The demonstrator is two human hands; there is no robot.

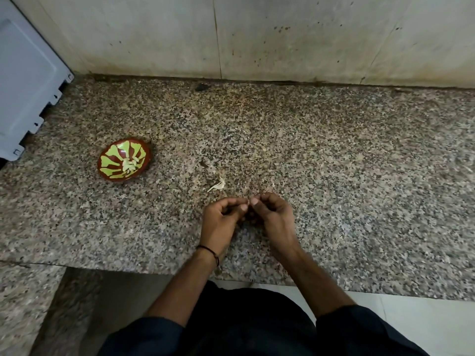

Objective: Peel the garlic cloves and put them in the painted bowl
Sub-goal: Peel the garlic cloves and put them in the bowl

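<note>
Both hands over the granite counter (334,163), just below frame centre, fingertips meeting.

- Left hand (221,218): fingers curled, thumb and forefinger tips pressed together onto a tiny pale garlic bit (248,201). Dark thread band (209,251) on the wrist.
- Right hand (272,214): fingers curled too, thumb and forefinger pinching the same bit from the other side. The 2 hands touch at the tips.
- The garlic bit is mostly hidden by the fingertips; can't tell whether it is a clove or skin, peeled or not.
- Painted bowl (110,163): red-brown with yellow-green petal pattern, on the counter at 10 o'clock from the hands, well apart from them, looks tilted toward the camera. Pale peeled cloves (129,164) heaped in its middle; count unclear.
- Loose skin scrap (218,186): whitish, lying on the counter at 11 o'clock from the hands, near the left fingertips, not touching.
- White appliance (25,86): at 10 o'clock of frame, far left edge, standing on the counter beyond the bowl.
- Tiled wall (282,34): along 12 o'clock, stained with dark specks.
- Dark sleeves (359,330) at 6 o'clock; pale floor (424,325) at 4 o'clock below the counter edge.
</note>
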